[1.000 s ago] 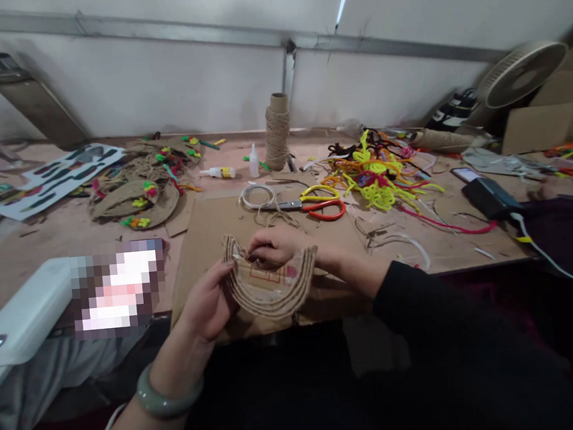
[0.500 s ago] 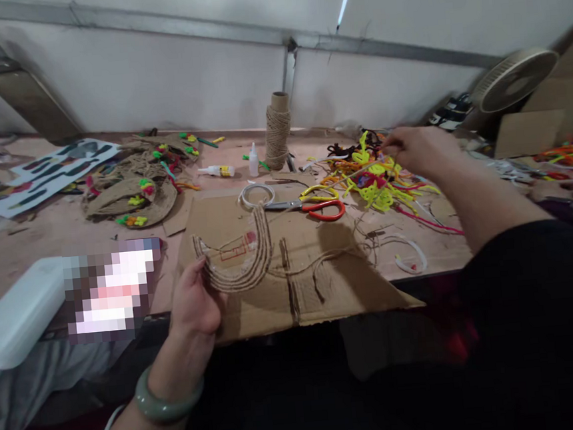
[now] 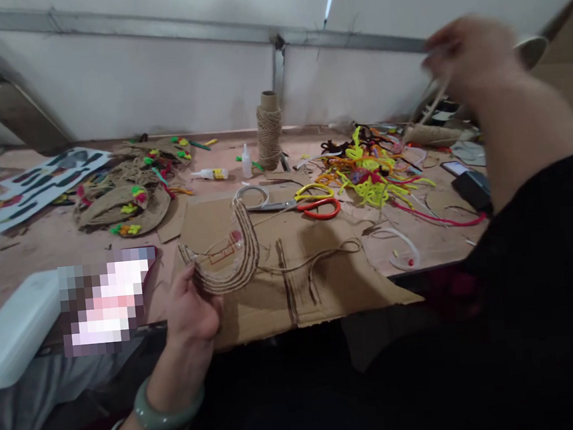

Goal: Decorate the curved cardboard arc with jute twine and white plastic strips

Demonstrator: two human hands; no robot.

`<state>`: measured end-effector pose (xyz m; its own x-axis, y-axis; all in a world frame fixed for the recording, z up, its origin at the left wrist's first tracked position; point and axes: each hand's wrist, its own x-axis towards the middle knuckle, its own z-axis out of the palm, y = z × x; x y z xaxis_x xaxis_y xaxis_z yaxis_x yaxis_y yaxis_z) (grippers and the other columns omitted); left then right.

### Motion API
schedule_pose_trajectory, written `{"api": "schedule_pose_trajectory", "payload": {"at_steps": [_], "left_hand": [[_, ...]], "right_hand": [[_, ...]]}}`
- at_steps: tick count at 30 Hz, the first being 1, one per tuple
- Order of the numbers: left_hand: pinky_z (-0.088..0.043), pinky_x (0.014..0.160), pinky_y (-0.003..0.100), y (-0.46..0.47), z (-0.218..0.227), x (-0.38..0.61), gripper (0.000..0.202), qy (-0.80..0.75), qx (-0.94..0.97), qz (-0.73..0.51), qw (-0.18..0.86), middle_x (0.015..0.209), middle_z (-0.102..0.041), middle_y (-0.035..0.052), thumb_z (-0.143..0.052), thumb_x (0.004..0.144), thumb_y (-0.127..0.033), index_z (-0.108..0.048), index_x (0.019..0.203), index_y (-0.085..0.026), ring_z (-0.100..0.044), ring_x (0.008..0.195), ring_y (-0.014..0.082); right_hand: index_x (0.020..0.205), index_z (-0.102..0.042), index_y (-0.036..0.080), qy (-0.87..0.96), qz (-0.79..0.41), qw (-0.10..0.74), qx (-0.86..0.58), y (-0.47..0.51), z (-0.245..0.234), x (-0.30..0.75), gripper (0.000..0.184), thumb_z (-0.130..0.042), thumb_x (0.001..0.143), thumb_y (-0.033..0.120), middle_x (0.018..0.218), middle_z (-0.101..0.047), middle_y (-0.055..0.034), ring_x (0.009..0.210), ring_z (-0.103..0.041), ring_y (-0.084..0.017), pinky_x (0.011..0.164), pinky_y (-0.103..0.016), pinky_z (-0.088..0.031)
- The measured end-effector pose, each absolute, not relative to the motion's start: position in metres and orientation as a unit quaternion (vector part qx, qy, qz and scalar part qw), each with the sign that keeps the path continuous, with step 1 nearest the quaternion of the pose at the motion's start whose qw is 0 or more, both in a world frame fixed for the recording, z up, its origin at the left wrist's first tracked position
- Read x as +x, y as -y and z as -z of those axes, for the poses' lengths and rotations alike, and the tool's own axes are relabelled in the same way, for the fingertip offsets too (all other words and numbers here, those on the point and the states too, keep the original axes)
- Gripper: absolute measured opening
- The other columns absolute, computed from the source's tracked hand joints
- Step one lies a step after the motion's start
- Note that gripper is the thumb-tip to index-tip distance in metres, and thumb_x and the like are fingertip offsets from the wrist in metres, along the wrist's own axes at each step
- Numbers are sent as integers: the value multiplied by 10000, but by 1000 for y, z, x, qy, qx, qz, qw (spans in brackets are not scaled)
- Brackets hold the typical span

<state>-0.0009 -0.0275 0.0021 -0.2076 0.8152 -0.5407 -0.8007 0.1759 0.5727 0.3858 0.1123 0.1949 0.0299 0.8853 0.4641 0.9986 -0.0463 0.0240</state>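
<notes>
My left hand [image 3: 192, 310] grips the lower left end of a curved, U-shaped piece [image 3: 243, 262] made of several rows of brown twine. My right hand [image 3: 473, 58] is raised at the upper right, smeared by motion, its fingers closed on a strand of twine [image 3: 437, 100]. That strand hangs towards a roll of twine [image 3: 430, 134] lying on the table. Under the curved piece lies a cardboard sheet [image 3: 343, 290], with a loose length of twine [image 3: 296, 268] across it. Scissors [image 3: 318, 207] with red and yellow handles rest by a white ring [image 3: 251, 197].
An upright twine spool [image 3: 270, 133] stands at the back, near a small glue bottle [image 3: 246, 161] and another lying down [image 3: 210, 174]. Bright pipe cleaners [image 3: 370, 174] are heaped right of centre. Decorated brown pieces [image 3: 135, 201], a phone [image 3: 110, 297] and a white device [image 3: 20, 325] lie left.
My right hand has risen up and to the right from above the pipe cleaners, drawing twine with it. My left hand keeps its grip on the curved piece. The view has shifted slightly.
</notes>
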Motion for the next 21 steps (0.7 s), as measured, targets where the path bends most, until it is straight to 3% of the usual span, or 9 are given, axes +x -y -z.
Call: {"api": "schedule_pose_trajectory", "payload": {"at_steps": [2,4,6,9,11,14,21], "left_hand": [[-574,765,230,27,-3,-1,391,-441,2,-640,629,815,-761,27,-393,873,-150,-633,1181,-132,-716,777,150],[-574,717,217,28,-4,0,379,-442,-3,-638,631,793,-759,32,-387,876,-147,-647,1152,-122,-715,723,145],[-569,686,204,28,-5,1,371,-441,-4,-636,633,777,-757,34,-388,879,-149,-651,1137,-110,-714,704,142],[-563,729,212,27,-4,2,395,-440,2,-642,628,764,-755,35,-395,873,-159,-631,1184,-100,-712,726,148],[-554,791,232,27,-3,2,423,-438,11,-644,626,786,-758,37,-400,866,-159,-606,1232,-111,-713,772,157],[-557,787,239,27,-2,1,425,-430,15,-643,634,799,-759,49,-395,869,-165,-602,1236,-104,-715,776,164],[-540,542,186,28,1,-2,354,-427,5,-635,643,688,-736,22,-387,878,-155,-677,1079,-121,-697,614,135]], "right_hand": [[1327,-501,19,705,143,99,-687,-111,-178,362,495,-478,834,55,1316,-538,-248,1183,-544,-285,890,-370,-432],[1331,-517,58,749,125,54,-648,-103,-156,334,506,-443,831,41,1412,-461,-212,1245,-498,-268,965,-352,-398],[1270,-591,148,780,96,22,-618,-86,-134,305,440,-436,860,98,1263,-617,-133,1134,-583,-240,911,-350,-437],[1095,-685,209,818,32,-103,-565,-51,-102,270,288,-506,871,238,1012,-716,-84,865,-660,-220,724,-330,-480],[979,-706,240,860,-26,-130,-493,-28,-82,258,206,-547,857,287,882,-720,-48,754,-649,-183,650,-283,-457],[946,-693,214,903,-63,-122,-406,1,-58,252,162,-583,835,256,873,-699,-56,767,-636,-168,638,-252,-438],[899,-676,132,904,-32,-169,-391,23,-44,243,177,-530,818,72,908,-663,-102,810,-631,-187,667,-268,-454]]}}
